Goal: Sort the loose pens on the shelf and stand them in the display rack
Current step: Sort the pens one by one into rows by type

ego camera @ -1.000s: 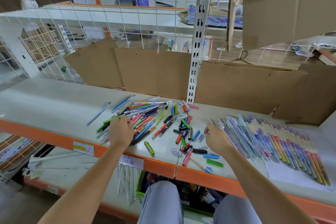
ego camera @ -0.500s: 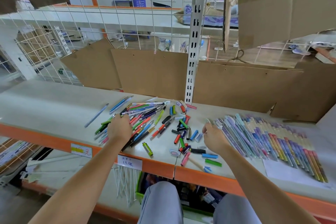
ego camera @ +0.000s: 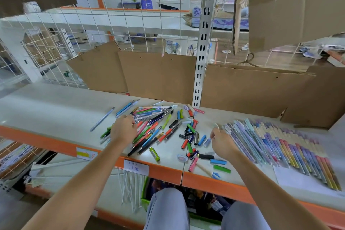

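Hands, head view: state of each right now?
Left hand: over the pile of loose pens, fingers hidden; cannot tell.
Right hand: curled, pinching a small pale item at the row of sorted pens.

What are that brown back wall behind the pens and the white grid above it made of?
The brown panels look like matte corrugated cardboard: creased, ragged edges, punched holes. The white grid looks like painted or coated metal wire: thin, straight, see-through squares.

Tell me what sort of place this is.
Probably a stationery shop's stockroom or a wholesale store. Handwritten price tags are stuck to the orange-edged shelf, loose pens and a sorted row of pens lie on it, and wire-grid racking and cardboard sheets stand behind.
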